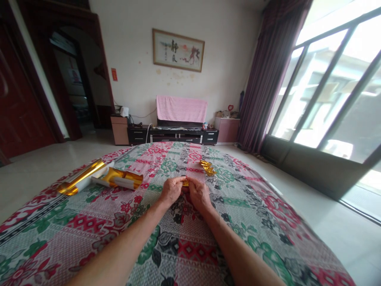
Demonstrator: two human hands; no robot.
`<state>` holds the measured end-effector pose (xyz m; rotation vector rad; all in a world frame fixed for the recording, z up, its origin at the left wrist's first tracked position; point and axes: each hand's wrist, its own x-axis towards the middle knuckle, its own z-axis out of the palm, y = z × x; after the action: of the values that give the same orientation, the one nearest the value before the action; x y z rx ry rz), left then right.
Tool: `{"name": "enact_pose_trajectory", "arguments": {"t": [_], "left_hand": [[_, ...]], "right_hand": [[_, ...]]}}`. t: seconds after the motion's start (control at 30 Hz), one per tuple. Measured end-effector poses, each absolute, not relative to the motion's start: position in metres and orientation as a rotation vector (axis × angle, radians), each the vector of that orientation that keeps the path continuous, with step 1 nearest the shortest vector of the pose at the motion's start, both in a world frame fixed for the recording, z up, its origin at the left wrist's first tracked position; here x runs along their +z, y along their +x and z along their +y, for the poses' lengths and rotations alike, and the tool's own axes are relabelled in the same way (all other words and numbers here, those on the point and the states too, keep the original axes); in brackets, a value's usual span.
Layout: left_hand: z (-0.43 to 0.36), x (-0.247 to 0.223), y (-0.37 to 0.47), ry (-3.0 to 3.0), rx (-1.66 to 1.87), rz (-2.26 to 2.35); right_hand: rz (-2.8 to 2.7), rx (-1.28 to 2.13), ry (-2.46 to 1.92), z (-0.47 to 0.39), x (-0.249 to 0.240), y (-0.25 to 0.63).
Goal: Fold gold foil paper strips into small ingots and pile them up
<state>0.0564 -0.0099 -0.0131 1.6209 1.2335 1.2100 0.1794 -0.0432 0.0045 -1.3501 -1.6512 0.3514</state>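
My left hand [172, 190] and my right hand [198, 192] meet near the middle of the table, fingers closed on a small piece of gold foil paper [185, 183]. Most of that piece is hidden behind my fingers and thumbs. Just beyond my right hand lie several folded gold paper pieces [207, 168], bunched in a short row. Over to the left, curled sheets of gold foil paper [119, 178] with white backs rest on the cloth, one of them a longer roll [81, 178].
A patterned cloth in red, green and grey [166, 242] covers the round table. Past its far edge stands a low black cabinet [138, 135] with a pink towel [182, 108] draped above it. Purple curtains [262, 79] and large windows are on the right.
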Motion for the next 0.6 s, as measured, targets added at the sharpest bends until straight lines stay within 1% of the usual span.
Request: {"name": "enact_pose_trajectory", "arguments": {"t": [0.6], "left_hand": [[-0.009,-0.0161,0.0565,1.588,1.204,1.245]], "right_hand": [[-1.676,0.336,-1.315,-0.0426,0.001,0.1799]]}}
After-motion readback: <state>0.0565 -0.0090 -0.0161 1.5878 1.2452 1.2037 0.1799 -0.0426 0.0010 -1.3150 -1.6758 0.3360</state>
